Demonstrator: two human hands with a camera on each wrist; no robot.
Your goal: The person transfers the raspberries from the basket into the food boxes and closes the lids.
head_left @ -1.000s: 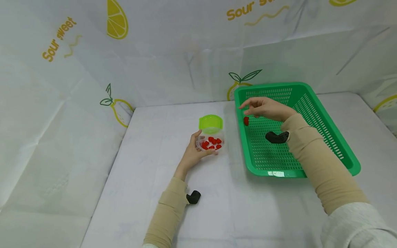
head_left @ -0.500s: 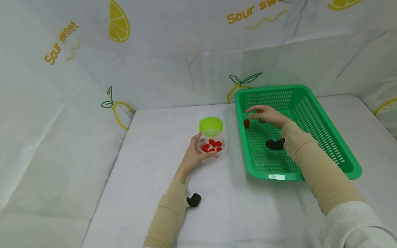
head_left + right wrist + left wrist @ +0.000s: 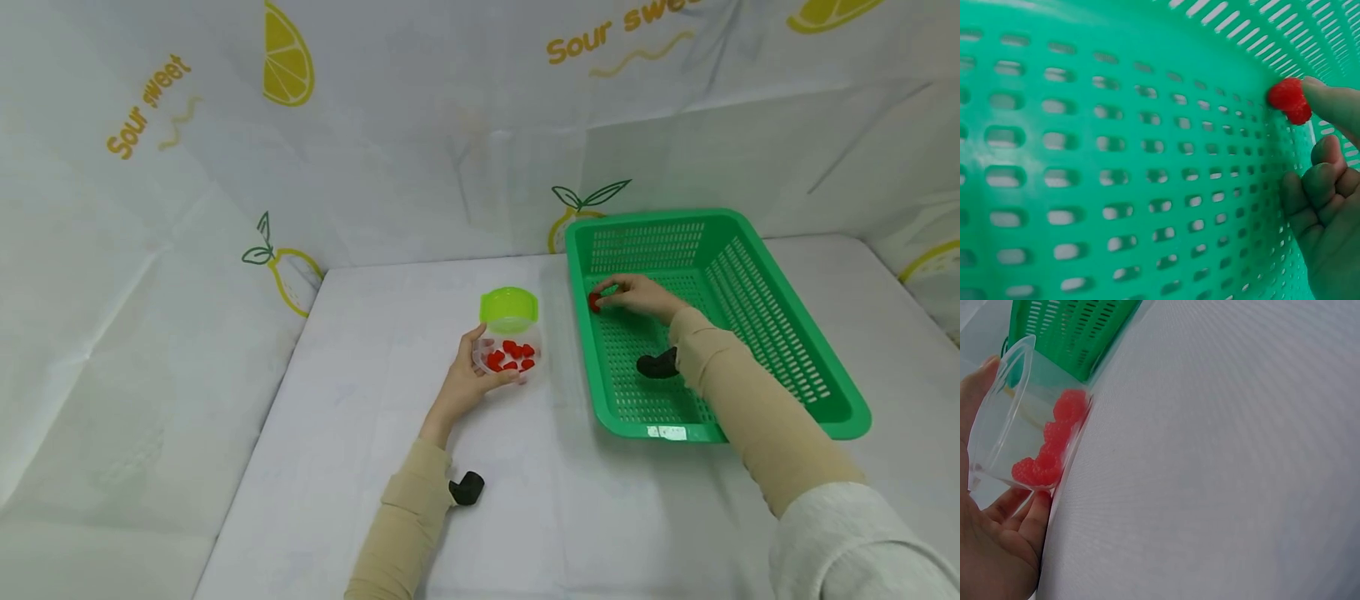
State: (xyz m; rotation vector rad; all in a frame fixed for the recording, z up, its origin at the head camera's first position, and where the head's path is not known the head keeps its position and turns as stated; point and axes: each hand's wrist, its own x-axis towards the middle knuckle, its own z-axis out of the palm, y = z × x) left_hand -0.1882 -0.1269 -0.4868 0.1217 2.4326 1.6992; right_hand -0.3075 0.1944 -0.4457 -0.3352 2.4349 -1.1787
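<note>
In the head view my left hand [image 3: 461, 387] curls round a small clear plastic tub [image 3: 997, 425] on the white tabletop. Several red raspberries [image 3: 1047, 444] lie along its bottom. Behind the tub sits a bright green lid [image 3: 510, 307]. My right hand [image 3: 637, 297] reaches down into a green slotted basket [image 3: 587, 358], near its left wall. Between its fingertips is a red raspberry [image 3: 1288, 97], lumpy and low in the basket's corner. One fingertip presses on it in the right wrist view, while the other fingers are bent beside the wall.
A white cloth [image 3: 420, 183] printed with lemons and lettering forms the back wall behind the table. The basket stands to the right of the tub, its raised walls around my right hand. A dark wrist camera [image 3: 467, 488] sits on my left wrist.
My right hand has lowered into the basket, and its fingertips have come down from above the raspberry to close on it. My left hand keeps its grip on the tub.
</note>
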